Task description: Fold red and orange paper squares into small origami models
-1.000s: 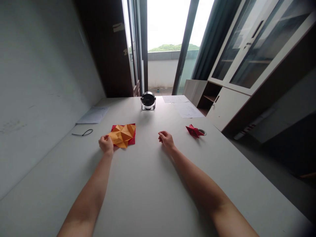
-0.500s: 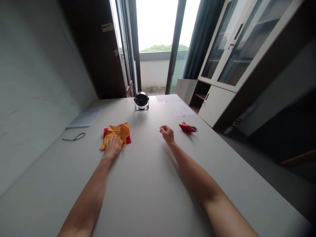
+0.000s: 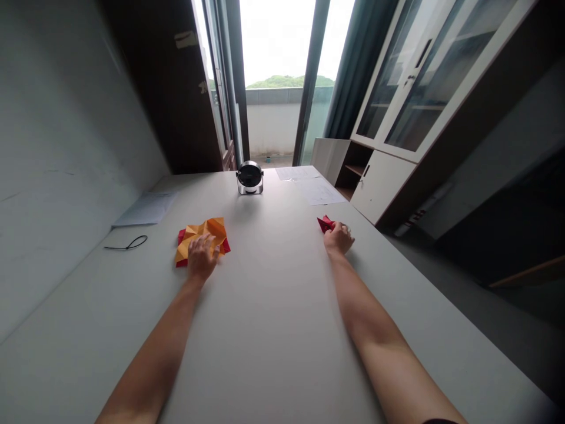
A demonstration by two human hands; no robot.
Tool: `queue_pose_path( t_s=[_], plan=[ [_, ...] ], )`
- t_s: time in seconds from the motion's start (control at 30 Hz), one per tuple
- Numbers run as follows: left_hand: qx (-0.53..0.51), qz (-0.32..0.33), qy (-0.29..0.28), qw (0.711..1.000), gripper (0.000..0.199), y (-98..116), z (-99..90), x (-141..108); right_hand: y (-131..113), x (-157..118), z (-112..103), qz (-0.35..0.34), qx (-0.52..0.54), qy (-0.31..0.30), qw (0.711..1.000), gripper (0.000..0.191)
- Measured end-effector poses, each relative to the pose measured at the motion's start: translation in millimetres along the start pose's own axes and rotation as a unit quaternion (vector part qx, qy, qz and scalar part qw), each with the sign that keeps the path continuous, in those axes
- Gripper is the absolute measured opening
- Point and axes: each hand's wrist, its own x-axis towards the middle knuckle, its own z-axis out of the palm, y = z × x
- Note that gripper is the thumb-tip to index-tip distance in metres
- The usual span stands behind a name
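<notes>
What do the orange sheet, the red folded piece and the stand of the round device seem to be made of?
Orange sheet: thin paper, fairly matte, with sharp creases across it.
Red folded piece: probably paper too, going by its pointed, flat facets, though the right hand partly covers it.
Stand: shiny silver, likely metal from its bright reflections, but metallic-coated plastic is possible.

No text, label, brand, number or sign is legible.
</notes>
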Motion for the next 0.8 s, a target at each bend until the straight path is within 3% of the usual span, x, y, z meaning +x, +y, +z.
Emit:
queue_pose_path(
  t_s=[0.17,0.27,0.37,0.47,0.53,0.8],
  plan=[
    [-0.088,0.077,-0.016,0.993,0.026,41,3.0,-4,-13,-4,1,-0.089,0.067,-0.055,0.992,0.023],
    [-0.125,0.113,-0.038,0.985,0.024,65,5.1,-11,-47,-27,0,-0.161,0.111,-0.107,0.975,0.019],
    [-0.143,0.140,-0.065,0.978,0.025,81,5.1,-16,-92,-66,-7,-0.267,0.182,-0.201,0.925,0.016],
    [-0.154,0.140,-0.062,0.976,0.026,85,5.0,-18,-127,-105,-20,-0.367,0.252,-0.296,0.845,0.015],
    [-0.144,0.137,-0.060,0.978,0.019,83,5.4,-18,-138,-123,-27,-0.388,0.281,-0.327,0.815,0.016],
    [-0.100,0.153,-0.097,0.978,0.007,73,8.1,-16,-139,-135,-27,-0.377,0.299,-0.367,0.796,0.015]
  ],
)
